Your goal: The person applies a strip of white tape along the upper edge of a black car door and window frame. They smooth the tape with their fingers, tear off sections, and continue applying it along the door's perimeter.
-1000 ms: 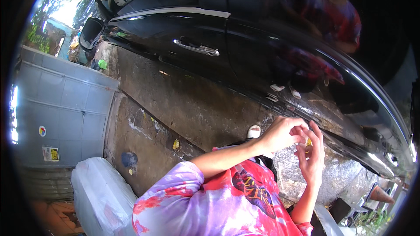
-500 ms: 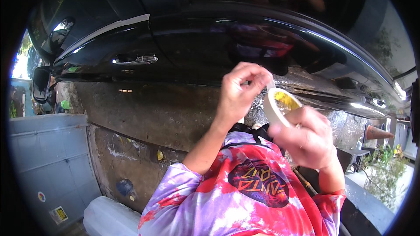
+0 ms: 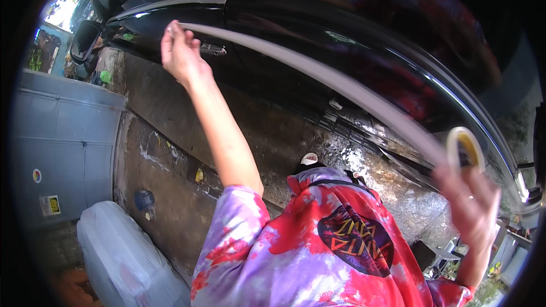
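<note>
A long pale strip of masking tape (image 3: 318, 71) is stretched taut between my hands, in front of the black car door (image 3: 273, 17). My left hand (image 3: 185, 54), at the upper left near the door handle (image 3: 213, 49), pinches the strip's free end. At the right, my right hand (image 3: 469, 199), smeared by motion, grips the masking tape roll (image 3: 453, 150), whose yellowish inner core shows. Another pale strip (image 3: 176, 1) lies along the lower edge of the front window. The stretched strip stands off from the door.
The car's side mirror (image 3: 85, 41) juts out at the far left. A blue-grey metal gate (image 3: 68, 148) stands on the left, with a plastic-covered object (image 3: 125, 250) below it. Wet concrete floor (image 3: 364, 165) runs under the car, and a blue round thing (image 3: 144, 199) lies there.
My hands have moved far apart, the left toward the front door handle and the right out to the right. A long strip has come off the roll between them.
</note>
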`<state>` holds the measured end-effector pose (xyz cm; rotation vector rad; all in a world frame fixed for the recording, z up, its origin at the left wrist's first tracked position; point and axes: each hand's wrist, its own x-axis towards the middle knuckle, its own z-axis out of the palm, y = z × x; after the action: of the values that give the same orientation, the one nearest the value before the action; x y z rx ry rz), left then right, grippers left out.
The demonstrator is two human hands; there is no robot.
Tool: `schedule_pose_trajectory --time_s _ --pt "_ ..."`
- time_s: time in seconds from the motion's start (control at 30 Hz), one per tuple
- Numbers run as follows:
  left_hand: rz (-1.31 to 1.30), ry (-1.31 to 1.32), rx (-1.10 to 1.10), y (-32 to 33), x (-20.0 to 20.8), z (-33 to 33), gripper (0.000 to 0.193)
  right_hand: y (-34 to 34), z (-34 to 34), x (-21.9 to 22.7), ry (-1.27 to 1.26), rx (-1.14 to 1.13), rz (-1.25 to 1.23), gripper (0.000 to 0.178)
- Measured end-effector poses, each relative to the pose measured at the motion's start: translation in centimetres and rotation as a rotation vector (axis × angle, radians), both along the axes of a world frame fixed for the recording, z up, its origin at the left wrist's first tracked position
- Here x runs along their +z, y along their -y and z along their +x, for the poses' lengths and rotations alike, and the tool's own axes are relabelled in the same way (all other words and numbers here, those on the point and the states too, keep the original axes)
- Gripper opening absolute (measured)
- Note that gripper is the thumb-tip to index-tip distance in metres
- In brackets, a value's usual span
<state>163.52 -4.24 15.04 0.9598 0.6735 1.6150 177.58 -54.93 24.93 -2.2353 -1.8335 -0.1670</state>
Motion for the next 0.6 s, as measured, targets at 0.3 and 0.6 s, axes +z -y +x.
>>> schedule_pose_trajectory --time_s 0.3,0.6 --pt "0.148 -0.316 -0.159 2.4 -0.7 4.5 0.044 7.7 5.5 1.8 0.268 0.123 0.203 0.052" --pt "0.272 -0.413 -0.131 1.7 0.7 5.1 0.019 10.2 9.5 -0.2 0.441 0.046 0.068 0.042"
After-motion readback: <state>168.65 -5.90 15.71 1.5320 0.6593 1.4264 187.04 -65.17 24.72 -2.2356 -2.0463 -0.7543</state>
